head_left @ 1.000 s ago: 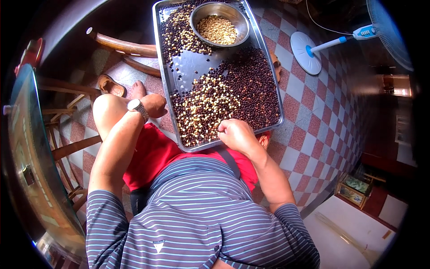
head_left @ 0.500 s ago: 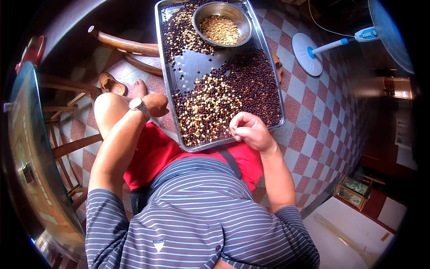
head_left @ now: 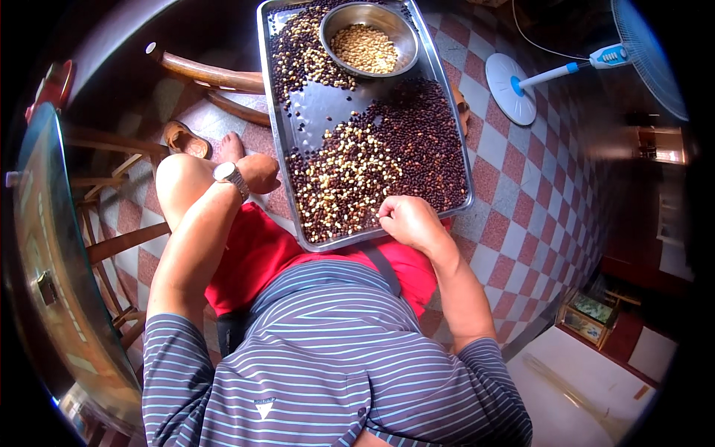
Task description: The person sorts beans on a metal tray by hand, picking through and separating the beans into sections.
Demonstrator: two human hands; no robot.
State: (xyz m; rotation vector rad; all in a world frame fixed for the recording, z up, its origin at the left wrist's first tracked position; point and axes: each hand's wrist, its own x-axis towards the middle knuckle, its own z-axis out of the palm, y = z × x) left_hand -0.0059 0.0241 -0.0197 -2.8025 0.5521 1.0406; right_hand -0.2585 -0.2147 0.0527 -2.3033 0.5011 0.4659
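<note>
A metal tray lies across my lap, spread with dark beans and mixed pale and dark beans. Over the mixed beans by its near right edge is my right hand, fingers curled and thumb side down; whatever they pinch is hidden. My left hand, with a watch on its wrist, hangs beside the tray's left edge. Its fingers are mostly hidden, so I cannot see whether it touches the tray. At the tray's far end sits a steel bowl holding pale beans.
More mixed beans lie at the tray's far left. A standing fan is on the tiled floor to the right. To the left are a curved wooden piece, a slipper and a glass-topped wooden table.
My right hand has turned over, knuckles up, and come down slightly toward the beans at the near edge. The left hand, tray and bowl look unmoved.
</note>
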